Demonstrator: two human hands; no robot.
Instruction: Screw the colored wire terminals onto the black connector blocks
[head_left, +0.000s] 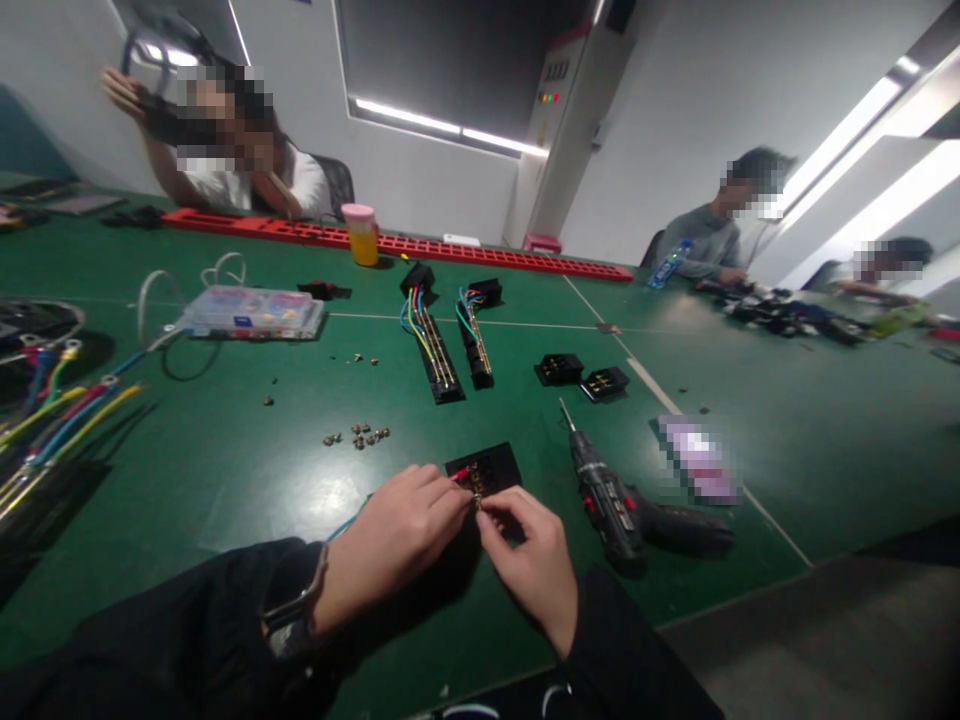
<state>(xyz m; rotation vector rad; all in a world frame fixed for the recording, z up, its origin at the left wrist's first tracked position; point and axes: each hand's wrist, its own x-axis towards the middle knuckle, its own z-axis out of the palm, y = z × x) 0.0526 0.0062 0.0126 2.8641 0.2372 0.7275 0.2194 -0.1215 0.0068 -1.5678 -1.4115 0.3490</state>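
Observation:
A black terminal block [508, 462] with brass contacts lies on the green table in front of me. My left hand [405, 520] is closed at the block's near left edge, its fingers on a wire whose red-sleeved end [462, 473] reaches over the contacts. A stretch of blue wire [343, 527] shows behind that hand. My right hand [531, 555] pinches a small brass-coloured screw [478, 503] at the block's near edge, close to the left fingertips. The fingers hide part of the block and the wire.
Loose screws [360, 437] lie ahead on the left. A cordless screwdriver [611, 500] and a phone [697, 460] lie right. Further back are wired black blocks [435, 355], two unwired blocks [561, 369], a parts box [255, 312] and co-workers. Wire bundles [67, 430] lie far left.

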